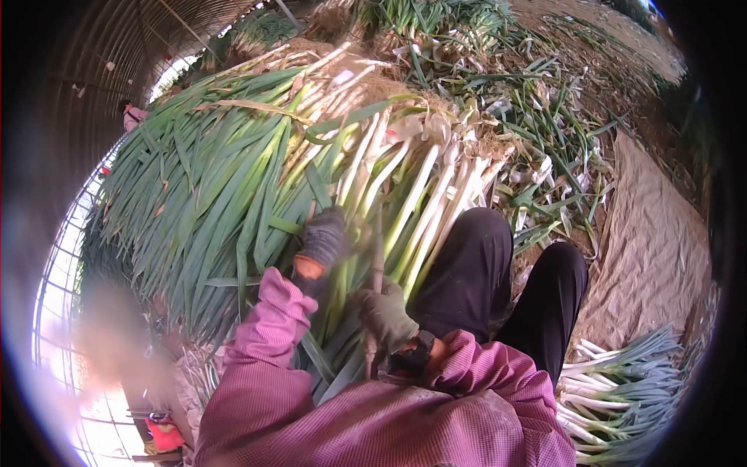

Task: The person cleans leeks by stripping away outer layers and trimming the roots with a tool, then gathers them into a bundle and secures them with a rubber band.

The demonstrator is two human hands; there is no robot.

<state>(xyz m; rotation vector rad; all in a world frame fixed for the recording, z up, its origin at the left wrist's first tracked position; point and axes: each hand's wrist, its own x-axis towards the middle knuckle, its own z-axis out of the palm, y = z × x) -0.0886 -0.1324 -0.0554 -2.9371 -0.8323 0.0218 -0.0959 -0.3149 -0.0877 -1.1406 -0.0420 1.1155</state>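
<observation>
A big pile of long green onions [226, 171] lies in front of me, leaves to the left and white roots toward the upper right. My left hand [323, 237], in a grey knit glove, is closed among the leaves near where they turn pale; what its fingers grip is hidden. Lower and to the right, my right hand [387, 315] wears a greyish glove and is closed, its fingers around a thin brownish stick-like piece [378, 261] that runs upright beside the stalks. White onion shanks [424, 194] reach down to my knee.
Cleaned onions [599, 393] lie stacked at the lower right beside a tan cloth [650, 241]. Stripped leaves [545, 132] litter the ground behind the roots. A wire mesh wall [58, 288] curves along the left, with a person [134, 117] at the far left.
</observation>
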